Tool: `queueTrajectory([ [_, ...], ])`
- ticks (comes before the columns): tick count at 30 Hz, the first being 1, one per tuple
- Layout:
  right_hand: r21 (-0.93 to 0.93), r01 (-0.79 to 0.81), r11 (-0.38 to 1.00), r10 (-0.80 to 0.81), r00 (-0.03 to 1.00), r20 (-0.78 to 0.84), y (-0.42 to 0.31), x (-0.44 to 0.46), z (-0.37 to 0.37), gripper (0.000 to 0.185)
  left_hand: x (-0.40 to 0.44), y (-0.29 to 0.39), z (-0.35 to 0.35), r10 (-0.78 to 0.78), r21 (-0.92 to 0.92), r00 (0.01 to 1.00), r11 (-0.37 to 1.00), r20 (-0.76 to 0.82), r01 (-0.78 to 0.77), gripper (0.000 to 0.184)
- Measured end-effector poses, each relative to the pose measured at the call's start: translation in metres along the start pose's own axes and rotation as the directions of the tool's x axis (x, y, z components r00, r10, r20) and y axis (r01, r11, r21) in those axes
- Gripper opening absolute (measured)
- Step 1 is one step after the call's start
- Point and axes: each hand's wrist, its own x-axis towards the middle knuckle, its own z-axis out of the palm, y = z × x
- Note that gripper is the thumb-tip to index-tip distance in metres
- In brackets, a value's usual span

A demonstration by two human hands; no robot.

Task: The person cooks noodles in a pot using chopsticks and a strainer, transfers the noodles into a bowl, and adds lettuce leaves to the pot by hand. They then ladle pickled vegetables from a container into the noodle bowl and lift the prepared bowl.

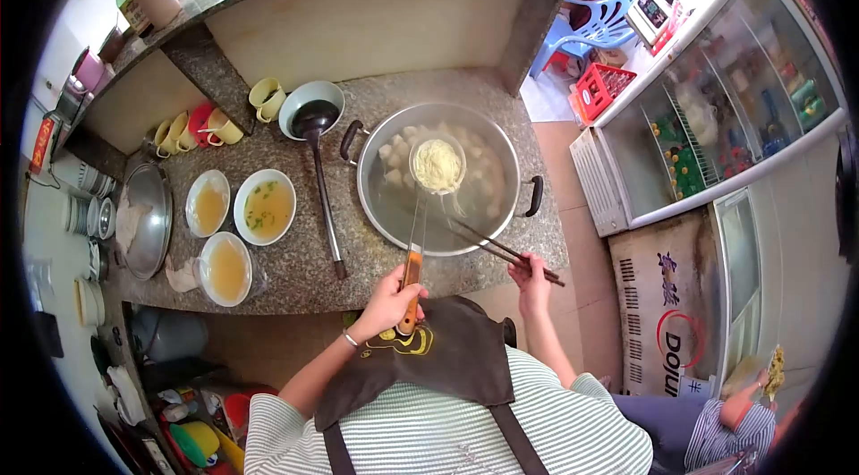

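Before you, the desk (pixel 300 287) has a hard, speckled, stone-like top, and on it sits a wide, round metal pot (pixel 429 112) of cloudy liquid with pale lumps in it. Your left hand (pixel 390 303) is clamped around the smooth wooden handle of the strainer (pixel 412 267), whose round basket is over the pot. Your right hand (pixel 534 285) grips slim, dark chopsticks (pixel 512 255), tips over the pot. Leftward, three smooth, round bowls (pixel 265 242) hold amber broth. Pale, stringy noodles (pixel 438 165) heap in your strainer's basket.
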Motion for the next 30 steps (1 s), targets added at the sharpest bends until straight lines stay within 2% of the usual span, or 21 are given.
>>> queueTrajectory([
  [1, 0.086, 0.02, 0.996, -0.017, 0.999, -0.04, 0.011, 0.004, 0.002, 0.025, 0.0, 0.0, 0.003, 0.011, -0.003, 1.0, 1.0, -0.025, -0.011, 0.029],
  [2, 0.086, 0.021, 0.996, -0.018, 0.999, -0.032, 0.017, 0.011, -0.001, 0.025, 0.0, 0.001, 0.005, 0.033, -0.022, 0.999, 0.999, -0.025, -0.033, 0.029],
  [4, 0.273, 0.054, 0.961, -0.012, 0.988, -0.153, 0.025, 0.025, -0.006, 0.023, -0.005, 0.008, 0.009, 0.051, -0.014, 0.998, 0.999, -0.035, -0.051, 0.028],
  [7, 0.358, 0.075, 0.931, -0.024, 0.989, -0.145, 0.023, 0.042, -0.019, 0.023, -0.012, 0.015, 0.011, 0.07, -0.016, 0.996, 0.997, -0.051, -0.071, 0.027],
  [11, 0.377, 0.124, 0.918, -0.077, 0.988, -0.136, 0.006, 0.043, -0.013, 0.025, -0.019, 0.019, 0.008, 0.085, -0.076, 0.996, 0.993, -0.04, -0.088, 0.026],
  [17, 0.334, 0.163, 0.928, -0.169, 0.986, -0.01, -0.034, 0.03, 0.007, 0.026, -0.023, 0.015, 0.0, 0.061, -0.143, 0.998, 0.988, -0.03, -0.065, 0.024],
  [19, 0.307, 0.23, 0.924, -0.263, 0.962, 0.07, -0.048, 0.025, 0.014, 0.027, -0.024, 0.013, -0.003, 0.075, -0.146, 0.997, 0.986, -0.025, -0.077, 0.025],
  [27, 0.205, 0.378, 0.903, -0.405, 0.908, 0.108, -0.08, 0.013, 0.032, 0.027, -0.029, 0.014, -0.008, 0.089, -0.132, 0.996, 0.987, -0.014, -0.09, 0.028],
  [30, 0.093, 0.41, 0.907, -0.42, 0.896, 0.142, -0.084, 0.012, 0.036, 0.027, -0.032, 0.014, -0.01, 0.105, -0.167, 0.994, 0.98, -0.001, -0.104, 0.028],
])
